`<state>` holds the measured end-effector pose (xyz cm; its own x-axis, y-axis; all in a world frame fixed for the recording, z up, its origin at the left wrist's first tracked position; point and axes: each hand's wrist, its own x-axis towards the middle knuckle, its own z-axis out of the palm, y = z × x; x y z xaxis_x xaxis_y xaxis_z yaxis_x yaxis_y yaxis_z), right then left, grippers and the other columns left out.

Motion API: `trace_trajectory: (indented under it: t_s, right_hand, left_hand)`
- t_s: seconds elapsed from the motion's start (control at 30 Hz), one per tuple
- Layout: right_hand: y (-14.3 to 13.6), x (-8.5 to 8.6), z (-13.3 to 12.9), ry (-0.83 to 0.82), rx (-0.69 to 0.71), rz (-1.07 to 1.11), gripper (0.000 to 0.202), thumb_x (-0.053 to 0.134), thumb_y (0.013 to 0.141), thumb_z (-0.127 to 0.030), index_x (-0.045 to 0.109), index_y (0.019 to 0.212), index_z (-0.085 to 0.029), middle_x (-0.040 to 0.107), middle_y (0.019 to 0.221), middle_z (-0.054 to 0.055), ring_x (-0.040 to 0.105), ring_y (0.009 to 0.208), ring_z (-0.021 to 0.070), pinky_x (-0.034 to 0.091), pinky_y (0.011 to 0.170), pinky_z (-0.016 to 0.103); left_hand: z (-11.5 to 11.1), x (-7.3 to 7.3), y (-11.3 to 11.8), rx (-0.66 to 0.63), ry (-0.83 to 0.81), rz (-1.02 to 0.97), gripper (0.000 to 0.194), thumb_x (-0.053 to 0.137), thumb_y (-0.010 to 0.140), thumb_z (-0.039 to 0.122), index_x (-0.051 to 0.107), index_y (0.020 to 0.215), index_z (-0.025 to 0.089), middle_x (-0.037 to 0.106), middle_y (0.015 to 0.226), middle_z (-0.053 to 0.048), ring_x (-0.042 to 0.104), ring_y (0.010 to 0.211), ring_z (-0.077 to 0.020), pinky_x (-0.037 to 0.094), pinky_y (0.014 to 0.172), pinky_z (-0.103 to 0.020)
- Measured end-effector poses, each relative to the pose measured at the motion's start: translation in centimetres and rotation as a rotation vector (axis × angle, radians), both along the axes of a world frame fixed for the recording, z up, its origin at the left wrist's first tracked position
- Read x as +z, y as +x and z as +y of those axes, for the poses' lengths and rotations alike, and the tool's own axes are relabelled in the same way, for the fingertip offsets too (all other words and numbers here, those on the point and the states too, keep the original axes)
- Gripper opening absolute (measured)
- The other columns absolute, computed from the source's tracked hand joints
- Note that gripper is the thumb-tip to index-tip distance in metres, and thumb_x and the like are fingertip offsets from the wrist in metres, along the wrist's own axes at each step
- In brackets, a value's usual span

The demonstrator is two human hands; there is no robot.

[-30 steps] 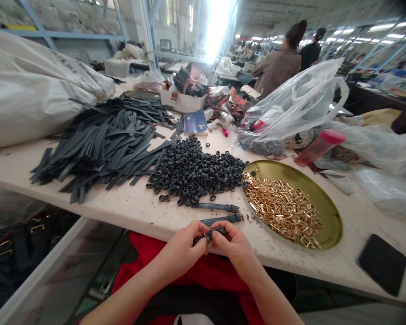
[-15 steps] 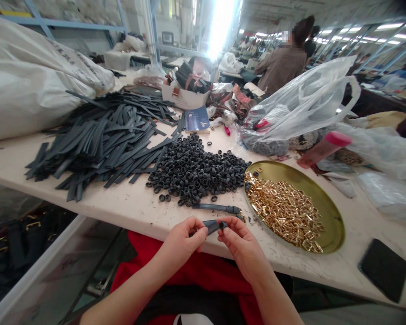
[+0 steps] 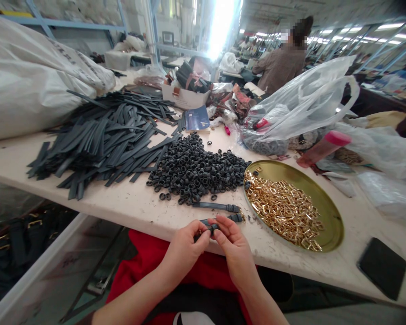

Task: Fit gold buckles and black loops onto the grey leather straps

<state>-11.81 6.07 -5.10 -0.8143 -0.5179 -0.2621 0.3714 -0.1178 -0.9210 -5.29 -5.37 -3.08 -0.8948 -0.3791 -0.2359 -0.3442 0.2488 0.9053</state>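
Observation:
Over the table's front edge, my left hand (image 3: 186,246) pinches a dark strap (image 3: 198,235). Close beside it, my right hand (image 3: 232,246) has its fingers closed on a small black loop (image 3: 215,227) at the strap's end. Just beyond the fingers lie straps with buckles, one of them (image 3: 214,206) fully in view. Behind these is a heap of black loops (image 3: 198,171). To the right, a round golden tray (image 3: 334,225) bears many gold buckles (image 3: 284,212). A large pile of dark strips (image 3: 104,135) covers the left part of the table.
A black phone-like slab (image 3: 382,267) lies at the right edge. Behind the tray are a pink-capped bottle (image 3: 323,149) and a clear plastic bag (image 3: 301,99). A blue booklet (image 3: 196,118) and a white box (image 3: 184,97) stand behind the loops. A person (image 3: 282,63) is farther back.
My hands have come closer together, the right one moving left with the loop. A buckled strap just beyond my fingers now shows more fully.

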Motion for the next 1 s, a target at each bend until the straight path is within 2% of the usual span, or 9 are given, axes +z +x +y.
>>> trace_trajectory:
  t_s: [0.1,0.27,0.4,0.53,0.6,0.7,0.83,0.93,1.0]
  right_hand:
    - [0.0,-0.3,0.1,0.026,-0.009,-0.037,0.027,0.062,0.073,-0.034,0.060,0.095,-0.019,0.066,0.090,0.004,0.058,0.084,0.0176,0.044,0.080,0.033]
    - [0.1,-0.3,0.5,0.036,-0.031,-0.121,0.023,0.068,0.067,-0.034,0.063,0.084,-0.019,0.063,0.074,-0.001,0.055,0.068,0.0124,0.043,0.067,0.025]
    - [0.8,0.1,0.5,0.023,0.015,-0.091,0.024,0.067,0.068,-0.038,0.064,0.084,-0.019,0.065,0.079,0.001,0.056,0.075,0.0155,0.043,0.072,0.027]
    - [0.8,0.4,0.4,-0.077,-0.029,-0.125,0.034,0.053,0.077,-0.049,0.066,0.082,-0.018,0.064,0.077,0.002,0.054,0.072,0.0148,0.043,0.069,0.027]
    - [0.5,0.4,0.4,-0.108,-0.003,-0.196,0.028,0.058,0.075,-0.046,0.065,0.077,-0.019,0.063,0.074,0.001,0.052,0.068,0.0132,0.042,0.066,0.026]
    - [0.2,0.4,0.6,-0.097,0.130,-0.266,0.026,0.066,0.070,-0.038,0.063,0.088,-0.020,0.062,0.078,0.000,0.051,0.067,0.0113,0.039,0.066,0.024]
    - [-0.1,0.3,0.9,-0.094,0.309,-0.326,0.033,0.068,0.069,-0.039,0.061,0.090,-0.015,0.057,0.071,0.000,0.045,0.060,0.0090,0.036,0.060,0.022]
    - [-0.2,0.2,0.9,-0.118,0.301,-0.394,0.031,0.073,0.062,-0.037,0.055,0.075,-0.016,0.052,0.063,-0.004,0.042,0.055,0.0078,0.034,0.055,0.021]
    - [-0.2,0.2,0.9,-0.123,0.287,-0.394,0.033,0.075,0.060,-0.038,0.051,0.071,-0.017,0.050,0.060,-0.005,0.042,0.054,0.0078,0.033,0.053,0.020]
  left_hand:
    - [0.3,0.3,0.3,-0.040,-0.078,0.021,0.019,0.042,0.082,0.033,0.053,0.076,0.018,0.056,0.063,0.003,0.051,0.061,-0.0133,0.036,0.058,-0.023]
    - [0.5,0.5,1.0,-0.113,-0.064,0.068,0.019,0.042,0.078,0.016,0.051,0.094,0.020,0.062,0.083,0.000,0.056,0.075,-0.0147,0.040,0.069,-0.024]
    - [0.2,0.2,1.0,-0.080,0.044,0.077,0.017,0.042,0.079,0.018,0.045,0.095,0.020,0.063,0.079,0.001,0.058,0.071,-0.0144,0.042,0.068,-0.025]
    - [-0.4,0.0,0.6,-0.068,0.089,0.066,0.016,0.044,0.078,0.017,0.044,0.094,0.020,0.063,0.074,0.002,0.059,0.070,-0.0141,0.042,0.066,-0.024]
    - [-0.7,0.1,0.4,-0.076,0.078,0.044,0.017,0.047,0.077,0.019,0.044,0.094,0.020,0.063,0.074,0.002,0.060,0.070,-0.0146,0.042,0.066,-0.024]
    - [-1.0,0.5,0.3,-0.103,0.075,0.006,0.018,0.048,0.078,0.025,0.043,0.094,0.020,0.064,0.072,0.002,0.061,0.069,-0.0149,0.042,0.065,-0.024]
    - [-1.5,1.0,0.0,-0.151,-0.125,-0.136,0.019,0.052,0.075,0.034,0.049,0.088,0.020,0.064,0.071,0.001,0.059,0.066,-0.0168,0.040,0.058,-0.024]
    - [-1.8,1.0,-0.1,-0.173,-0.258,-0.205,0.021,0.053,0.073,0.039,0.054,0.081,0.019,0.064,0.072,-0.001,0.057,0.065,-0.0177,0.036,0.055,-0.024]
    - [-1.9,0.8,0.0,-0.184,-0.243,-0.197,0.021,0.054,0.073,0.039,0.057,0.078,0.018,0.064,0.070,-0.001,0.056,0.065,-0.0170,0.036,0.055,-0.024]
